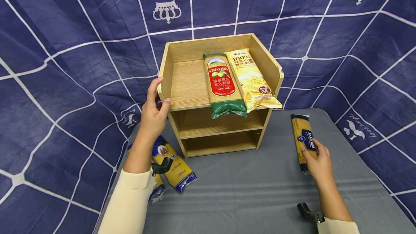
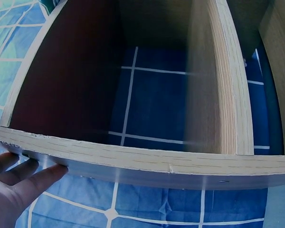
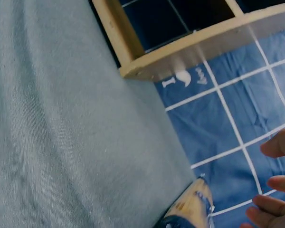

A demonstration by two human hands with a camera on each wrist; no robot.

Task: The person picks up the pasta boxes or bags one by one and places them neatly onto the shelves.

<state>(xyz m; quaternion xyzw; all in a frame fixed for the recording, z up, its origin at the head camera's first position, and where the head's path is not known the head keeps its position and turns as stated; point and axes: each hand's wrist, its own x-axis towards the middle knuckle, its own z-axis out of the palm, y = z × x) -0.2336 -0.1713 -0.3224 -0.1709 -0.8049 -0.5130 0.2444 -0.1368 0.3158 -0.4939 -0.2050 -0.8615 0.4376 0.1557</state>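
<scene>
My left hand (image 1: 154, 113) grips the left side panel of a small wooden shelf (image 1: 191, 82), thumb at its front edge and fingers along the outer face. Two pasta packs lie side by side on the shelf's top: a green and red spaghetti pack (image 1: 224, 82) and a cream-yellow noodle pack (image 1: 251, 78). Over at the right, a yellow spaghetti pack with dark blue ends (image 1: 299, 129) lies on the grey cloth. Above it is my right hand (image 1: 320, 161), thumb and fingers spread; the right wrist view shows these fingers (image 3: 278, 147) apart from the pack's end (image 3: 192, 204).
Beside my left forearm, a blue and yellow pasta pack (image 1: 177, 165) lies on the grey cloth (image 1: 240, 187), with another pack (image 1: 157, 190) partly hidden under the arm. Two lower compartments open at the shelf's front. Blue gridded fabric (image 1: 214, 6) hangs behind and at both sides.
</scene>
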